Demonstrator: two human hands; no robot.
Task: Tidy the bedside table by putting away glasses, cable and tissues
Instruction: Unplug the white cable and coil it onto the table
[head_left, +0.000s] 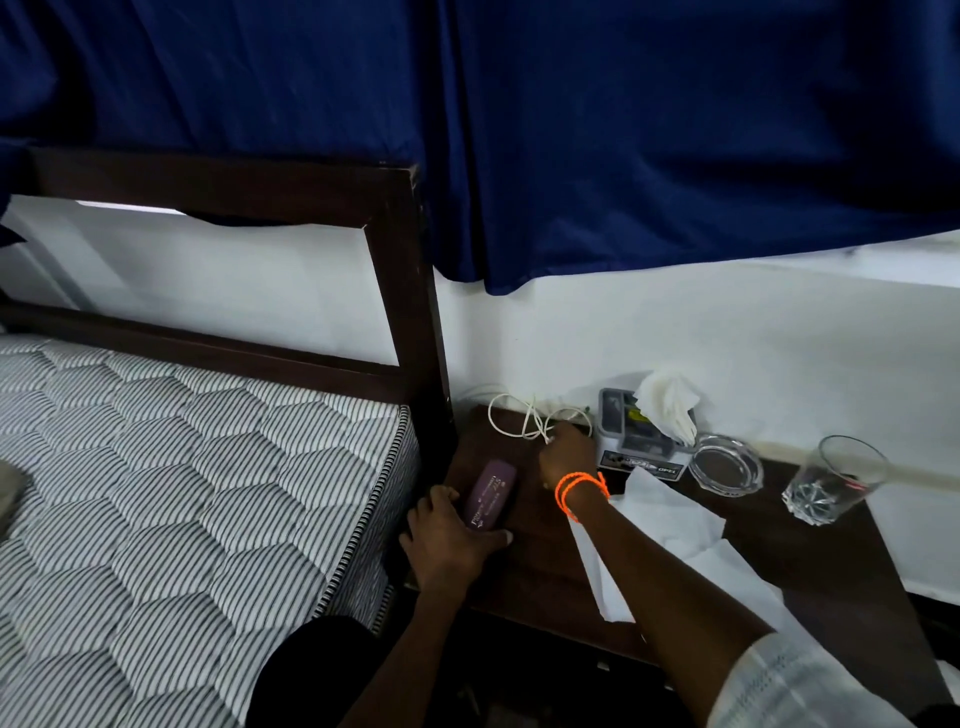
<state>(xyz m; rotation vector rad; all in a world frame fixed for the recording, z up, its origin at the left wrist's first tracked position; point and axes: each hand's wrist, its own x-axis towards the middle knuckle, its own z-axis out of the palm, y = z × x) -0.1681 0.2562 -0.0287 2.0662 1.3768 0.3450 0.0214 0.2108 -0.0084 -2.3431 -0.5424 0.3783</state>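
Left hand (457, 540) holding purple case (489, 493), right hand (569, 457) pinching white cable (524, 415)

Surface: dark wooden bedside table (545, 566), set against the white wall, just beside the bed frame.
Back left: white cable (511, 415), lying in loose loops.
Front left: purple glasses case (489, 493), lying flat, lengthwise front to back.
Back centre: grey organiser tray (623, 441), a crumpled white tissue (670, 400) sticking up from it.
Centre to front right: loose white tissues (670, 525), spread flat.
Right of tray: clear glass ashtray (726, 462).
Far right: clear drinking glass (831, 480), upright, near the table edge.
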